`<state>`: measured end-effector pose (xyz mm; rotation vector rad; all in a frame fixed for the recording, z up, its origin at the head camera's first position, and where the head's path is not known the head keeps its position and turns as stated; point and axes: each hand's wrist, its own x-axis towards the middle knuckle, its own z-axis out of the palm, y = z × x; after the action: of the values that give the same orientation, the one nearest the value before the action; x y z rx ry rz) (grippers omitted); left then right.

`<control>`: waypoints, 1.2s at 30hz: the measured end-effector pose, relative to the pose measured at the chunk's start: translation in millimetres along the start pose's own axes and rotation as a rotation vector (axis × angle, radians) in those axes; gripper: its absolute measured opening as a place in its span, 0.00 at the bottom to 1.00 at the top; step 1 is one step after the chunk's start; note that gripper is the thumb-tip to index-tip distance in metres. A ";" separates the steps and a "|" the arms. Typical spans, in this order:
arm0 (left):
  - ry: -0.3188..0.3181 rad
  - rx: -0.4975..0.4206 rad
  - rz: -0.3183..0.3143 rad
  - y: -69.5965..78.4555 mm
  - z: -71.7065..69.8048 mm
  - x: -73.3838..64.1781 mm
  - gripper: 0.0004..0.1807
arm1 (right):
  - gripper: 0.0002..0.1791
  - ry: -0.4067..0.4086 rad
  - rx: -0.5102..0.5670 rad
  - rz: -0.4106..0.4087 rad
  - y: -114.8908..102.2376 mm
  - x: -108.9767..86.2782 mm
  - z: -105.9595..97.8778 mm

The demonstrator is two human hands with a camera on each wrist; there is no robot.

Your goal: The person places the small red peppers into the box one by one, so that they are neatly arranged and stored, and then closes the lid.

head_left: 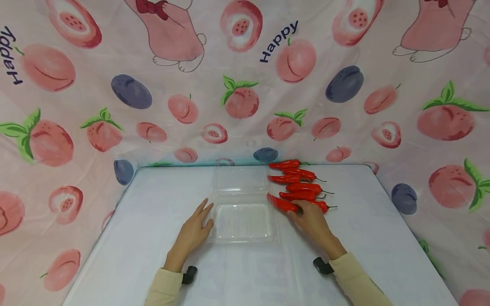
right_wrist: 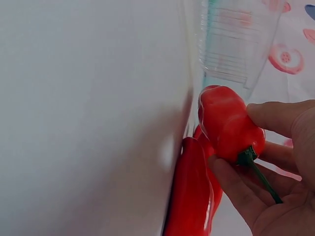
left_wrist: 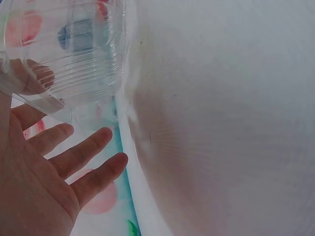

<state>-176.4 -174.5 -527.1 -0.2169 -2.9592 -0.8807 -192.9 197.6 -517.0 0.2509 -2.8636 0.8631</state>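
Observation:
My right hand [head_left: 311,223] pinches a red chili pepper [right_wrist: 224,123] between thumb and fingers, its green stem pointing back toward the palm. In the head view that pepper is just right of a clear plastic clamshell box [head_left: 245,241], whose lid [head_left: 241,178] lies open toward the back. Spread and fairly straight, the fingers of my left hand [head_left: 193,231] are at the box's left edge; part of that hand shows through the plastic in the left wrist view. Whether it touches the box I cannot tell. No pepper is visible inside the box.
Several more red peppers [head_left: 304,187] lie in a loose column right of the box, stems pointing right. The white table [head_left: 126,255] ends at the back against a fruit-printed cloth [head_left: 214,106]. Black wrist mounts [head_left: 323,266] sit near both sleeves.

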 end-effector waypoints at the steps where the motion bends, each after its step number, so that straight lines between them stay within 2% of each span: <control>1: 0.000 0.001 0.000 -0.2 0.2 0.0 0.29 | 0.25 0.004 0.003 -0.001 0.1 -0.2 -1.2; 7: -0.003 -0.003 -0.005 0.5 -0.8 -0.1 0.30 | 0.25 0.020 0.023 0.017 0.3 -1.4 -7.7; 24: -0.013 -0.001 -0.012 2.2 -1.5 -0.6 0.30 | 0.24 0.098 0.005 0.001 0.0 -3.7 -28.7; 30: -0.013 0.001 -0.008 1.6 -1.4 -0.4 0.30 | 0.23 0.148 0.014 -0.023 -4.2 -4.9 -31.8; 36: -0.014 0.005 -0.008 2.1 -1.9 -0.5 0.30 | 0.23 0.154 0.045 -0.034 -11.9 -6.7 -32.1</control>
<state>-175.6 -173.8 -524.4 -0.2119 -2.9771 -0.8756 -181.2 206.6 -485.4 0.2273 -2.6929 0.8992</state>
